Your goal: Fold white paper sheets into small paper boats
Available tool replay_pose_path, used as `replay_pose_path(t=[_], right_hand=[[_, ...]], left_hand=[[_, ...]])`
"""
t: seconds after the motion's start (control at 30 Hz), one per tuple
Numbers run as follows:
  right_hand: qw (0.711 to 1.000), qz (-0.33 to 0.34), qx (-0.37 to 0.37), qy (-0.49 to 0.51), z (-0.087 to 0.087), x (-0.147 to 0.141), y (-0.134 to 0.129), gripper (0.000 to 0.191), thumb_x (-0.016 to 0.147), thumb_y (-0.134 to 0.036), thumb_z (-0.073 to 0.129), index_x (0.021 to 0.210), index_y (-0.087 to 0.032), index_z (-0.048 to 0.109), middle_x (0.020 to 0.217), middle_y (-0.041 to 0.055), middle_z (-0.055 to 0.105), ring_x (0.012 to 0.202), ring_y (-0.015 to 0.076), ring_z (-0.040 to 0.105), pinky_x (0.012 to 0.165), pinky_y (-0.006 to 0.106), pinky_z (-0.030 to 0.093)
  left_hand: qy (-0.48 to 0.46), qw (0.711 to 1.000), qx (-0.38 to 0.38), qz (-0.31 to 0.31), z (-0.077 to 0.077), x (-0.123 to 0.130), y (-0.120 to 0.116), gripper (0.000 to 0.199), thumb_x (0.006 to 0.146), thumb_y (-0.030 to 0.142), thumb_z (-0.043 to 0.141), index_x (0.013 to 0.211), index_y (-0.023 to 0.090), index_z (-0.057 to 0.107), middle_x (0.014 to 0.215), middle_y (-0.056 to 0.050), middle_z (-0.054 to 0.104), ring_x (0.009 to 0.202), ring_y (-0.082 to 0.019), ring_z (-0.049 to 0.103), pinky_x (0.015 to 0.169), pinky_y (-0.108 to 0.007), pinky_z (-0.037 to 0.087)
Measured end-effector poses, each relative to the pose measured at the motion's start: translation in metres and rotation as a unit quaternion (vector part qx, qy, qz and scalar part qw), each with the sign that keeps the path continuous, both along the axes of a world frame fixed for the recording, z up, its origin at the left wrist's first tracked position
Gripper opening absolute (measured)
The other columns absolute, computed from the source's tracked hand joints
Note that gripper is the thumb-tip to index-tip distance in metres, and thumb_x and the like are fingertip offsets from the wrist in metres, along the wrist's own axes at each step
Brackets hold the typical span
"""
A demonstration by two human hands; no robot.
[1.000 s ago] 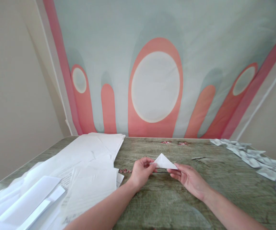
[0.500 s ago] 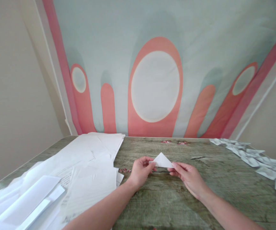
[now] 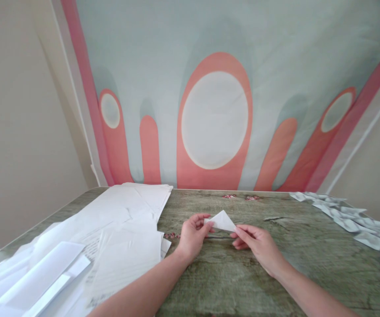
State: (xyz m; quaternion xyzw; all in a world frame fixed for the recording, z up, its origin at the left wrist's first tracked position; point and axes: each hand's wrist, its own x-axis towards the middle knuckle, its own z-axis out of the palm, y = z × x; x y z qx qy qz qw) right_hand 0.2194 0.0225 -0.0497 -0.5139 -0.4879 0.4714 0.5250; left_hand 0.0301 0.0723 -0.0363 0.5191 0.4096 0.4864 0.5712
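A small white paper folded into a triangle is held just above the grey-green wooden table, a little past its middle. My left hand pinches the triangle's left corner between thumb and fingers. My right hand grips its right corner with the fingertips. The paper's point faces up and away from me. Both forearms reach in from the near edge.
A wide spread of loose white sheets covers the table's left side. Several small folded white paper pieces lie in a row along the right edge. A pink and pale blue patterned cloth hangs behind the table.
The two hands have drawn closer together, so less of the triangle shows between them. My right hand slid left along the paper's lower edge.
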Motion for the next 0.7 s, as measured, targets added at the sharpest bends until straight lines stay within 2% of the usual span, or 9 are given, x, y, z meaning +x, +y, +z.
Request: replay_pose_path(t=[0.17,0.37,0.6,0.7], right_hand=[[1.000,-0.004,0.002,0.004,0.0069,-0.0039,-0.0034,0.036,0.069,-0.051,0.066,0.079,-0.016,0.069,0.072,0.0066,0.069,0.057,0.0160,0.062,0.056,0.027,0.050],[1.000,0.002,-0.007,0.023,0.0060,0.0007,-0.0031,0.034,0.072,-0.048,0.065,0.077,-0.015,0.069,0.070,0.0065,0.068,0.055,0.0142,0.059,0.053,0.025,0.046],[0.995,-0.004,-0.028,0.096,0.0058,0.0044,-0.0019,0.033,0.066,-0.045,0.071,0.078,-0.013,0.071,0.067,0.0065,0.067,0.053,0.0135,0.057,0.051,0.025,0.043],[0.992,-0.007,-0.032,0.122,0.0071,0.0048,-0.0014,0.029,0.065,-0.041,0.073,0.076,-0.014,0.070,0.064,0.0047,0.066,0.051,0.0125,0.055,0.050,0.024,0.042]], left_hand=[[-0.004,1.000,0.003,0.012,0.0022,-0.0010,-0.0006,0.033,0.066,0.037,0.071,0.086,0.014,0.060,0.073,-0.005,0.068,0.064,-0.016,0.065,0.050,-0.019,0.046],[0.006,0.999,0.038,0.019,0.0015,0.0000,-0.0009,0.031,0.066,0.042,0.069,0.078,0.014,0.061,0.072,-0.005,0.068,0.068,-0.018,0.065,0.056,-0.024,0.051],[0.048,0.994,0.095,0.011,-0.0029,-0.0001,-0.0032,0.023,0.072,0.034,0.065,0.085,0.015,0.067,0.072,-0.005,0.068,0.069,-0.019,0.065,0.060,-0.026,0.051],[0.077,0.989,0.129,0.011,-0.0007,-0.0029,-0.0047,0.019,0.073,0.030,0.065,0.087,0.018,0.070,0.077,-0.005,0.069,0.072,-0.019,0.064,0.068,-0.028,0.050]])
